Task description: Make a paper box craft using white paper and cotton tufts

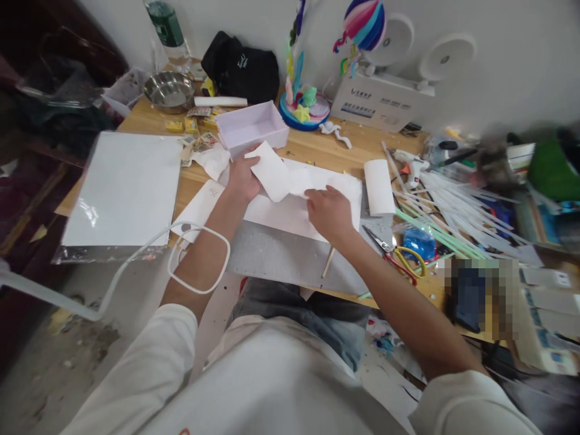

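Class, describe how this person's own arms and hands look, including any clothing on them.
The left hand and right hand are ungloved. Plain white, short sleeves end near the elbows, leaving the forearms bare.

Legible text: none I can confirm. Lettering on black bag (247,71), print on carton (376,104), handwritten marks on white card (199,206): all too blurred for me.

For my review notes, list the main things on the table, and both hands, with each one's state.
left hand: gripping small white paper
right hand: fingers bent, over large white sheet
large white sheet: spread out, partly covered
lilac box: upright, open-topped
metal bowl: upright, uncovered
scissors: lying down, blade opening unclear
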Motion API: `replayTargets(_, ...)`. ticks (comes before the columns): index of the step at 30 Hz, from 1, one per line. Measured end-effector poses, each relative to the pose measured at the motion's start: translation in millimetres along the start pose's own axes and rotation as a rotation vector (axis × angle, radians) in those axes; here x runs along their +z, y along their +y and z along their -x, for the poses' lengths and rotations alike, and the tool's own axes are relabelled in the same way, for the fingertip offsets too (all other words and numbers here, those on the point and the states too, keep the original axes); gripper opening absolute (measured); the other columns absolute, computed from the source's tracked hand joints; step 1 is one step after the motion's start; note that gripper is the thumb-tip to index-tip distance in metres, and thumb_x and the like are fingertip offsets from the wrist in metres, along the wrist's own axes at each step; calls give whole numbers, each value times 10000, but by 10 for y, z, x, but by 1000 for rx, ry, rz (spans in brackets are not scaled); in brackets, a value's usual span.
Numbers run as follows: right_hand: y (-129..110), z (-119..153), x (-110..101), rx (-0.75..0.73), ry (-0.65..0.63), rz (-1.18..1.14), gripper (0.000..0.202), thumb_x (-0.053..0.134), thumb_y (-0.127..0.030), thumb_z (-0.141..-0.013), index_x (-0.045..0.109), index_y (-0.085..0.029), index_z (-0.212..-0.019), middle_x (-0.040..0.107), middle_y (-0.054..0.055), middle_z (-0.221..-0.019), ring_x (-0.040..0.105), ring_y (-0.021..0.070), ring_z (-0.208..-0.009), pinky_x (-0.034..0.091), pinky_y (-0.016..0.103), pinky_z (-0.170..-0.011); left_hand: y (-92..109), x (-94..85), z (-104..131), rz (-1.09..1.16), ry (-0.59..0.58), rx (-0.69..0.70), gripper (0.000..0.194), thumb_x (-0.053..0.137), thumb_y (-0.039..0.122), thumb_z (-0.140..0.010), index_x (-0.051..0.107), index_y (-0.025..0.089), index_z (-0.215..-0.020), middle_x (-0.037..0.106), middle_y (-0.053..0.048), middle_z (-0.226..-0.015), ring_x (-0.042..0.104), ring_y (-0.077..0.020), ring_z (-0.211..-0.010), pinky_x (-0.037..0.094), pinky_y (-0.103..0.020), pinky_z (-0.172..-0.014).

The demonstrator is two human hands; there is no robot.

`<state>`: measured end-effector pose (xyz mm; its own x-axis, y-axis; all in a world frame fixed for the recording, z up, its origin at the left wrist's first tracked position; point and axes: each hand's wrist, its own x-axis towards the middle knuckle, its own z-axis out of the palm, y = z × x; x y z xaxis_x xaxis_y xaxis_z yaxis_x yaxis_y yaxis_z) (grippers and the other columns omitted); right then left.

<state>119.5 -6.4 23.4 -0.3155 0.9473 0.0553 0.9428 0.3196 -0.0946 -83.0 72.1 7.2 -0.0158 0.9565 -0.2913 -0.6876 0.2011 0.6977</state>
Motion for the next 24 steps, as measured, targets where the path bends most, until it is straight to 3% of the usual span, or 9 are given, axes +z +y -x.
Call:
replayTargets(2, 67, -44, -102, 231, 144, -117, 305, 469, -246, -969, 725, -177, -1120, 787, 126, -987, 726, 273, -912, 531, 415, -885, -11, -12, -19, -7, 29, -31, 573, 502, 61, -760, 580, 154, -1320, 762, -122, -1151, 676, -314, -1232, 550, -521, -1075)
replayTargets(4, 125, -91, -238, 375, 314, -192, 288, 485, -294, -964, 713, -172, -1090, 773, 131, -969, 717, 273, -886, 534, 412, -828, -24, -25, -43, -27, 66, -67, 560, 500, 55, -760, 588, 187, -1297, 765, -92, -1120, 685, -304, -1216, 562, -527, -1055)
replayTargets(7, 148, -158, -481, 373, 509, -258, 283, 464, -312, -962, 697, -180, -1054, 759, 123, -953, 707, 267, -882, 537, 427, -837, -45, -38, -71, -56, 122, -85, 520, 515, 54, -756, 600, 194, -1249, 762, -77, -1034, 702, -295, -1175, 575, -516, -1037)
replayTargets(10, 72, -216, -692, 314, 625, -277, 306, 436, -295, -961, 695, -181, -1079, 758, 133, -1051, 714, 291, -979, 534, 472, -913, -63, -40, -68, -63, 143, -88, 496, 523, 45, -741, 620, 182, -1208, 755, -83, -986, 716, -286, -1125, 586, -501, -1020)
replayTargets(13, -43, -288, -706, 112, 582, -294, 376, 386, -238, -980, 682, -190, -1208, 735, 127, -1234, 676, 299, -1199, 500, 505, -1054, -81, -24, -33, -55, 89, -115, 489, 516, 33, -738, 643, 176, -1188, 761, -94, -994, 723, -274, -1103, 600, -475, -996)
replayTargets(17, -121, -392, -354, -224, 332, -260, 424, 378, -155, -983, 710, -254, -1229, 719, 54, -1336, 574, 262, -1385, 437, 527, -1182, -102, 11, 6, -51, -7, -161, 456, 515, 82, -797, 649, 144, -1229, 782, -117, -1026, 737, -278, -1076, 606, -467, -973)
replayTargets(21, -76, -394, 6, -275, 222, -231, 423, 392, -106, -983, 746, -226, -1182, 714, 36, -1354, 579, 232, -1388, 506, 444, -1134, -110, 19, -13, -70, 34, -229, 372, 487, 162, -874, 661, 137, -1202, 793, -125, -1001, 755, -279, -1015, 615, -444, -929)
replayTargets(24, -14, -336, 101, -280, 220, -223, 410, 410, -102, -984, 750, -212, -1186, 718, 36, -1345, 590, 224, -1378, 512, 414, -1130, -111, 2, -49, -68, 35, -239, 337, 463, 178, -899, 677, 141, -1156, 795, -120, -963, 750, -282, -1030, 612, -440, -927)
